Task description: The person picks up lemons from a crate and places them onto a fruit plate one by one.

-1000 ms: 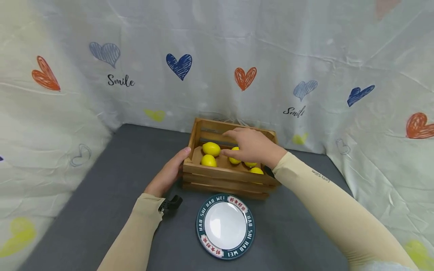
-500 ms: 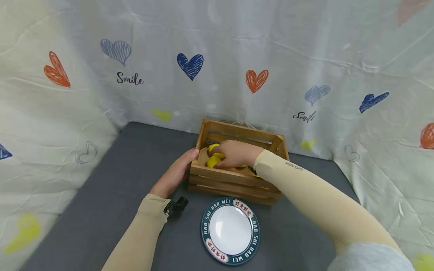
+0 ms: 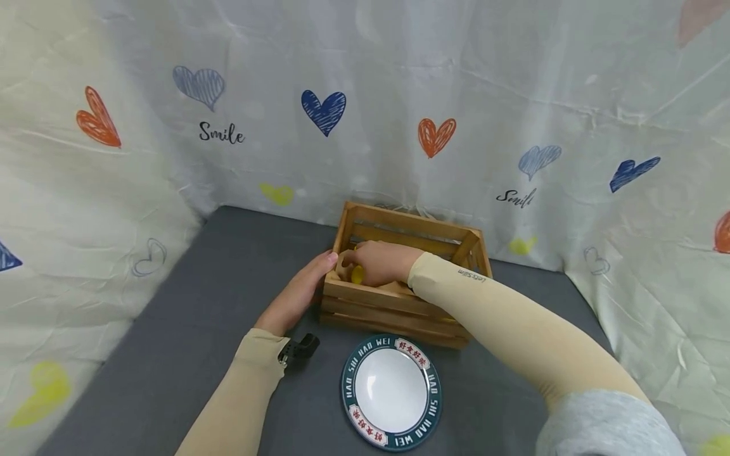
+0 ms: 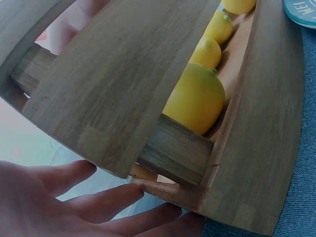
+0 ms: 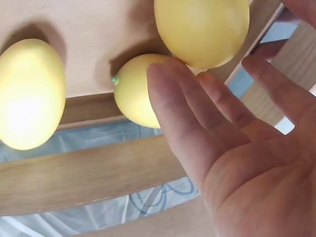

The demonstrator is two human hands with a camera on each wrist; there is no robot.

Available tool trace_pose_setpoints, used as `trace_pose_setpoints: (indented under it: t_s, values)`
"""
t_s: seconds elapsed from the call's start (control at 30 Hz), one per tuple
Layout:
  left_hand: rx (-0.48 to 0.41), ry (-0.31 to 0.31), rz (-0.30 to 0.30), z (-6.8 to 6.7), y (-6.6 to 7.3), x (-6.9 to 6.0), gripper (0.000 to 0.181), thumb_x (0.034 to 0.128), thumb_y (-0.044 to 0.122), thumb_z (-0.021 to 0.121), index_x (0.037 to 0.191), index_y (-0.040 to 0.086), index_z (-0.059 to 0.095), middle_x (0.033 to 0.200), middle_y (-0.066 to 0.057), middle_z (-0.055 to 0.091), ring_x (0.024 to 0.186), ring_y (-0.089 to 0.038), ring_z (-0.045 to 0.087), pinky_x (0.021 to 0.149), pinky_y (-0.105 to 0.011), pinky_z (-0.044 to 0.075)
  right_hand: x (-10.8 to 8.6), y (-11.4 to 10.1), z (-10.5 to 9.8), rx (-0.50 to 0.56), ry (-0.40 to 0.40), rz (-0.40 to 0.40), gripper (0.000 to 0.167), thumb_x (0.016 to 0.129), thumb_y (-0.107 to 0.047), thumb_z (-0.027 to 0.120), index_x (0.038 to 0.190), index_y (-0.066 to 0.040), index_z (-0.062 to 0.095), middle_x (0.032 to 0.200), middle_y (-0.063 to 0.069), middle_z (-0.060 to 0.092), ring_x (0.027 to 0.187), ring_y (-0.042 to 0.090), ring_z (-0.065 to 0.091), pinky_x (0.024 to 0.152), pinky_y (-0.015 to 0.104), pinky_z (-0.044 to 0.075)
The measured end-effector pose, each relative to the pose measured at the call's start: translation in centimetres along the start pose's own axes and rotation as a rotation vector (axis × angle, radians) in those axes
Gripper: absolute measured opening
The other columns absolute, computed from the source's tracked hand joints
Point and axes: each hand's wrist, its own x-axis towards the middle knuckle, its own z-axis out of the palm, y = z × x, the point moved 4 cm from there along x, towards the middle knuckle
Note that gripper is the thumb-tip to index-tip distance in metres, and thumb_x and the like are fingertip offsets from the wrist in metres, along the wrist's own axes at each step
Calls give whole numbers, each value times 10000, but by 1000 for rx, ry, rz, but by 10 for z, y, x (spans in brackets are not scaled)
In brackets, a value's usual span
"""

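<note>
lemons (image 5: 31, 94): smooth, shiny, bright yellow ovals, some with a small green stem tip; several lie in the crate, apart or just beside each other.
crate (image 3: 393, 297): brown wood with visible grain, flat slats with gaps between, open at the top; a smooth tan sheet lies in the bottom.
right hand (image 3: 381, 261): reaching down inside the crate at its left end, fingers long and only slightly bent, laid over one lemon and close against another; whether the thumb touches anything, i cannot tell.
left hand (image 3: 298, 288): at the crate's left end, thumb on the top edge, fingers stretched and a little spread along the outside.
plate (image 3: 392, 389): round, glossy, white centre, dark green lettered rim, just in front of the crate.
sleeves (image 3: 502, 316): stretchy beige cloth.
table (image 3: 239, 266): flat, dark grey.
curtain (image 3: 376, 50): creased pale cloth with printed hearts.
</note>
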Motion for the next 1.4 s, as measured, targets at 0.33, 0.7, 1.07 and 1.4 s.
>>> trace_pose_setpoints:
  t_s: [0.33, 0.7, 1.07, 1.4]
  values:
    - [42, 29, -24, -1, 0, -2, 965, 991, 832, 457, 1746, 287, 206, 1826, 13, 165, 1694, -340, 152, 1316, -719, 138, 8, 2, 11, -48, -75, 12, 511, 996, -154, 764, 1496, -176, 660, 1430, 49, 714, 1259, 243, 660, 1236, 446, 468]
    - [38, 28, -1, 4, 2, 0, 964, 988, 831, 471, 1740, 277, 232, 1818, 21, 195, 1697, -302, 143, 1339, -685, 100, -2, 12, 10, -35, -85, 21, 505, 954, -175, 808, 1446, -219, 698, 1332, 27, 732, 1149, 234, 653, 1152, 449, 531]
    - [49, 41, 6, -1, -2, -1, 930, 1020, 790, 456, 1742, 252, 224, 1823, 13, 179, 1692, -285, 155, 1353, -647, 120, -49, 12, -23, 5, 35, 58, 662, 913, -243, 856, 1533, -239, 623, 1445, 62, 650, 1156, 265, 612, 1026, 430, 570]
    - [54, 26, 1, -2, -1, 1, 906, 1037, 773, 427, 1746, 251, 214, 1830, -15, 146, 1679, -354, 185, 1302, -724, 206, -118, 8, -50, 79, 129, 128, 630, 901, -225, 830, 1496, -298, 636, 1434, 3, 630, 1144, 253, 599, 1008, 428, 546]
